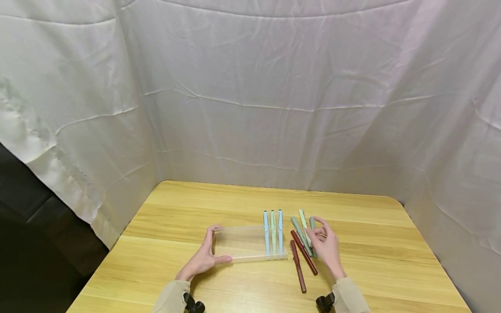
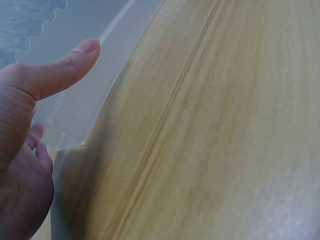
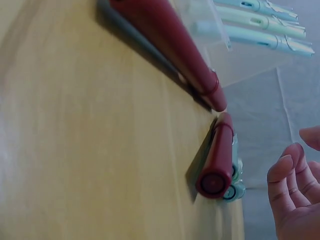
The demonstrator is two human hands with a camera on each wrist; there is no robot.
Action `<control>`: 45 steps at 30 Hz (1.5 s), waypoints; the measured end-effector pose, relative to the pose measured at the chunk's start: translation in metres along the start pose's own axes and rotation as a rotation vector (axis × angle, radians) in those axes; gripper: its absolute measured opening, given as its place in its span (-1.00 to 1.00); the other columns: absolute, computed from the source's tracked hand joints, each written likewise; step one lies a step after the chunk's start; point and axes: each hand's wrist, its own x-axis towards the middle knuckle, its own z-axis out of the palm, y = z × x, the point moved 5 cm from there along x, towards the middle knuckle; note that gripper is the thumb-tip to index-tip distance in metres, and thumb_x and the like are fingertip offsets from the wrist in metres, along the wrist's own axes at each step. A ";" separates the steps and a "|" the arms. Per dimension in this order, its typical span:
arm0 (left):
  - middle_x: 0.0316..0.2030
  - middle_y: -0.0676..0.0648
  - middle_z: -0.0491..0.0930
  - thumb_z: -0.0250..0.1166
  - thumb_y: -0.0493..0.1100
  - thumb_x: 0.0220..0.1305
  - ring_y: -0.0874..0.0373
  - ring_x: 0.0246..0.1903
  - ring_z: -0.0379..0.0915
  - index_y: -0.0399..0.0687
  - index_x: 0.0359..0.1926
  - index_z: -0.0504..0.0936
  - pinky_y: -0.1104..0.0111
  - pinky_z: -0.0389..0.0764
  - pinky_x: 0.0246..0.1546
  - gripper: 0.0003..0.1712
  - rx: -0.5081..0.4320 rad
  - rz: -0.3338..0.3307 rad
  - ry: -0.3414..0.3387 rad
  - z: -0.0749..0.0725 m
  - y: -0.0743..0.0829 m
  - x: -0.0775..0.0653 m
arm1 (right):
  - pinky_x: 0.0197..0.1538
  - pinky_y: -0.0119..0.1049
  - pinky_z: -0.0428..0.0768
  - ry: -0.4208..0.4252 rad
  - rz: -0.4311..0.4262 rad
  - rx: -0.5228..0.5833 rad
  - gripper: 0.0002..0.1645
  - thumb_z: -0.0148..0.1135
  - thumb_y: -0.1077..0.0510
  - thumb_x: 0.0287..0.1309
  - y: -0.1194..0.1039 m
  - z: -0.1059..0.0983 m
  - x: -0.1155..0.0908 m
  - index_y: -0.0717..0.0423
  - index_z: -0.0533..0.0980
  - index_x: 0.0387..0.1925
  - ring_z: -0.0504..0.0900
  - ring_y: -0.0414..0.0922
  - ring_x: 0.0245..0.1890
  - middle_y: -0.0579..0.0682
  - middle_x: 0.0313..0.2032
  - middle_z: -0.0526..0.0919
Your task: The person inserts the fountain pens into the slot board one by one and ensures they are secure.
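My left hand [image 1: 205, 256] grips the left end of a clear plastic pen tray [image 1: 250, 259], thumb on the front edge and fingers at the back. The left wrist view shows the tray's notched edge [image 2: 37, 35]. Standing in the tray's right end are a light blue pen [image 1: 266, 232], a light green pen [image 1: 273, 232] and another light blue pen [image 1: 280, 232]. My right hand [image 1: 328, 248] hovers by the loose pens, fingers loosely bent and holding nothing. Nearest it are a grey-green pen [image 1: 312, 223] and a light green pen [image 1: 302, 217].
Another grey-green pen [image 1: 298, 227] lies in the loose group right of the tray. One dark red pen [image 1: 304, 252] rests beside it, and a second dark red pen [image 1: 299, 271] lies nearer the front. Pale curtains [image 1: 274, 108] surround the wooden table [image 1: 391, 261].
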 end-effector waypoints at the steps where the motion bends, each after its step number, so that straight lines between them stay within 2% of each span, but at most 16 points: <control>1: 0.54 -0.32 -0.09 0.59 -0.18 -0.03 -0.32 0.58 -0.35 -0.11 0.42 0.06 -0.35 -0.34 0.50 0.11 0.002 -0.001 0.000 0.000 0.000 0.000 | -0.59 -0.35 0.62 0.001 0.011 0.004 -0.39 0.27 0.24 0.31 0.001 -0.001 0.000 0.18 0.35 0.34 0.63 -0.15 -0.62 0.34 -0.27 0.68; 15: 0.52 -0.33 -0.07 0.59 -0.16 0.00 -0.33 0.56 -0.30 -0.11 0.40 0.06 -0.40 -0.28 0.48 0.08 0.019 0.022 0.010 0.000 0.000 -0.001 | -0.57 -0.40 0.57 -0.071 0.068 0.018 -0.38 0.27 0.14 0.34 0.015 -0.006 0.007 0.20 0.33 0.35 0.57 -0.24 -0.62 0.25 -0.29 0.67; 22: 0.52 -0.32 -0.08 0.58 -0.17 0.00 -0.32 0.56 -0.31 -0.10 0.41 0.06 -0.40 -0.30 0.49 0.09 0.018 0.016 0.005 0.000 0.000 -0.001 | -0.44 -0.41 0.64 -0.133 0.101 -0.035 -0.35 0.24 0.17 0.35 0.026 -0.008 0.011 0.17 0.29 0.40 0.60 -0.23 -0.53 0.28 -0.21 0.67; 26: 0.52 -0.33 -0.08 0.58 -0.16 0.00 -0.33 0.56 -0.31 -0.11 0.41 0.05 -0.40 -0.29 0.48 0.09 0.017 0.021 0.008 0.000 0.000 -0.001 | -0.40 -0.42 0.63 -0.145 0.108 -0.091 -0.36 0.24 0.15 0.36 0.031 -0.010 0.014 0.15 0.30 0.39 0.57 -0.23 -0.51 0.25 -0.23 0.67; 38: 0.51 -0.34 -0.06 0.58 -0.15 0.01 -0.34 0.56 -0.30 -0.13 0.41 0.05 -0.41 -0.28 0.48 0.10 0.021 0.026 0.011 0.000 0.002 -0.001 | -0.54 -0.46 0.42 -0.144 0.107 -0.198 -0.37 0.26 0.17 0.33 0.036 -0.013 0.020 0.22 0.34 0.36 0.48 -0.27 -0.61 0.09 -0.43 0.68; 45: 0.53 -0.31 -0.10 0.58 -0.15 0.01 -0.31 0.57 -0.33 -0.11 0.42 0.04 -0.38 -0.29 0.50 0.10 0.022 0.003 0.004 0.001 0.001 -0.001 | -0.58 -0.46 0.44 -0.181 0.126 -0.197 -0.33 0.27 0.24 0.29 0.039 -0.015 0.020 0.26 0.30 0.38 0.49 -0.25 -0.63 0.06 -0.45 0.65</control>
